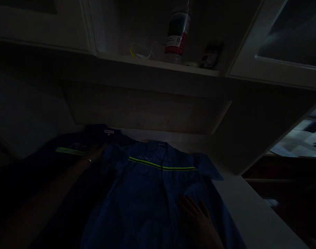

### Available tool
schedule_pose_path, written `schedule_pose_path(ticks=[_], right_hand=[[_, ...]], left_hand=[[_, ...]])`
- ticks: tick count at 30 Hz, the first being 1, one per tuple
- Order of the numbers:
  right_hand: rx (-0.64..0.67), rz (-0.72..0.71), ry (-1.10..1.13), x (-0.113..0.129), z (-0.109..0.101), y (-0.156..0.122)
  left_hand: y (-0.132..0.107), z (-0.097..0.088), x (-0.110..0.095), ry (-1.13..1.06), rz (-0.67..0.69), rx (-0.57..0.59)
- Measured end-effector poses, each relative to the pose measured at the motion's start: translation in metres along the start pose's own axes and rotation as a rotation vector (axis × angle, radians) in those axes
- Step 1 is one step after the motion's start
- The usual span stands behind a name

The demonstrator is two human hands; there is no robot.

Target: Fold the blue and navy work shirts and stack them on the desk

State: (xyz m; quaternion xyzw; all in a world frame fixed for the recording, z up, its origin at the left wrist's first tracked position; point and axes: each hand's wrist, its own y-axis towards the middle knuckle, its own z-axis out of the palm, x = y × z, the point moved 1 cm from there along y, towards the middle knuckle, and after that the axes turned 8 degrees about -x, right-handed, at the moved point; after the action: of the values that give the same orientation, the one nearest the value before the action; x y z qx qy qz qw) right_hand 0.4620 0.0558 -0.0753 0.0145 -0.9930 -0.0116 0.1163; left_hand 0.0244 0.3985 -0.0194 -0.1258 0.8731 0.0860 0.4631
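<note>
From the head view, you are looking down in very dim light at a blue work shirt (147,193) spread front-up on the white tabletop (251,211). Its collar points away from you, toward the wall, and the body runs down to the bottom edge of the picture. A bright yellow-green reflective stripe (161,165) crosses the chest from side to side, with small pale lettering just above its left part; the letters are too faint to read. A buttoned front line runs down the middle, and one short sleeve fans out to the right on the tabletop.

Your right hand (199,221) lies flat on the lower right front of the shirt, palm down, fingers spread slightly and pointing away from you; its grip is wide and closes on nothing. Your left hand (94,154) reaches to the shirt's far left shoulder, resting at the cloth there, a ring on one finger. In the darkness you cannot tell whether its grip pinches the fabric or just lies on it.

Just left of the shirt, partly under your left forearm, lies a second darker blue garment (77,145) with its own reflective stripe and a small neck label.

Above, an open shelf (158,64) carries a clear plastic bottle (177,34) with a red label and a small dark jar (209,57).
</note>
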Motion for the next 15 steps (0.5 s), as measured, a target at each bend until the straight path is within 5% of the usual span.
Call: schedule_pose_path(ticks=[3,7,15], right_hand=[[-0.03,-0.025,-0.012,-0.007,0.009,0.0],[-0.084,-0.041,-0.034,-0.01,0.014,0.001],[-0.045,-0.014,-0.032,-0.002,0.006,0.001]], left_hand=[[-0.02,0.001,0.022,-0.056,-0.081,0.172],[-0.036,0.001,0.04,-0.053,-0.159,0.263],[-0.051,0.005,0.032,-0.189,-0.263,0.304]])
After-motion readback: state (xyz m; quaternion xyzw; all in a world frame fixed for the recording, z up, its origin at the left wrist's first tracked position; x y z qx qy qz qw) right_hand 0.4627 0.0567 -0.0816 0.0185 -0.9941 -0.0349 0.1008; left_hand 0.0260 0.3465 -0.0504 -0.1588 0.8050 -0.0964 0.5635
